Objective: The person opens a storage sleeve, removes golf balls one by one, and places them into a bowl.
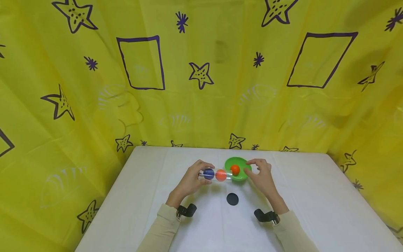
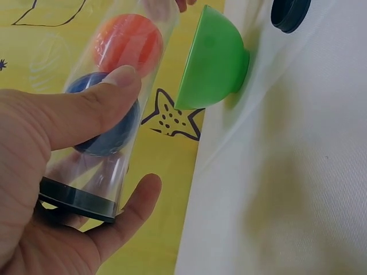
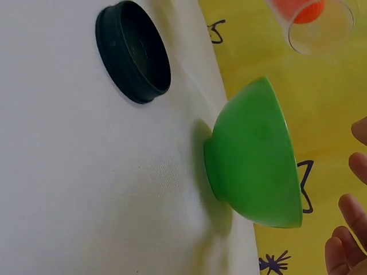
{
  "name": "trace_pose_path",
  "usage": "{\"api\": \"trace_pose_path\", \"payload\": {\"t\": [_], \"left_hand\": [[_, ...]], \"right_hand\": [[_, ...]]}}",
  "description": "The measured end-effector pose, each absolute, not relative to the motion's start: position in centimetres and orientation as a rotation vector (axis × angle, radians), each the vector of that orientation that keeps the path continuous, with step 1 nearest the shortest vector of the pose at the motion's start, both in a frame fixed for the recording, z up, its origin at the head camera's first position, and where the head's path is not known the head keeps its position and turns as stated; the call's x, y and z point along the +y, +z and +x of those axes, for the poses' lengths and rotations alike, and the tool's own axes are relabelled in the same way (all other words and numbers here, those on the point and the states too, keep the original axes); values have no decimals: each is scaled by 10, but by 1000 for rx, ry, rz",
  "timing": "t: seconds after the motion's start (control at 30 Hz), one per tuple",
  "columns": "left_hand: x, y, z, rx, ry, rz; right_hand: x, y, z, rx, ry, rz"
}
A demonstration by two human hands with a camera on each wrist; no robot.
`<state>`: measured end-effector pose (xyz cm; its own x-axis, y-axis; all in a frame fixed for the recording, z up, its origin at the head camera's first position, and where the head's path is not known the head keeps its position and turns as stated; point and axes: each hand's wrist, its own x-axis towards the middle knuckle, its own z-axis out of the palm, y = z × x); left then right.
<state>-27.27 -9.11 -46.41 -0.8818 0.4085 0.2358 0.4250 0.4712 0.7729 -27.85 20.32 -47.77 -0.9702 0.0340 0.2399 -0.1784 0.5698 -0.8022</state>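
Observation:
My left hand [image 1: 190,179] grips a clear plastic tube [image 1: 229,176], thumb on one side and fingers on the other. Inside it sit a dark blue ball [image 2: 112,134] and an orange ball [image 2: 127,44]; a black cap closes the end near my palm. The tube's uncapped end [image 3: 321,37] reaches the left rim of a green bowl [image 3: 252,160]. A second orange ball [image 1: 235,170] shows in the bowl from the head view; the bowl's wall hides it from both wrist views. Over the bowl's right rim, my right hand [image 1: 262,177] holds nothing, thumb and fingers apart.
A loose black cap [image 1: 232,199] lies on the white table [image 1: 315,203] in front of the bowl, between my forearms. Behind the table and along its sides hangs a yellow curtain [image 1: 226,105] with drawn stars and frames.

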Motion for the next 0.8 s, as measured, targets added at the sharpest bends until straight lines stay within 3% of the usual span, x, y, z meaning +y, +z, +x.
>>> {"api": "trace_pose_path", "payload": {"t": [0.33, 0.8], "left_hand": [[-89, -464, -274, -2656, -1396, -809], [-88, -467, -274, -2659, -1376, -840]], "right_hand": [[188, -477, -250, -2567, 1438, 290], [183, -478, -246, -2672, 1658, 554]]}}
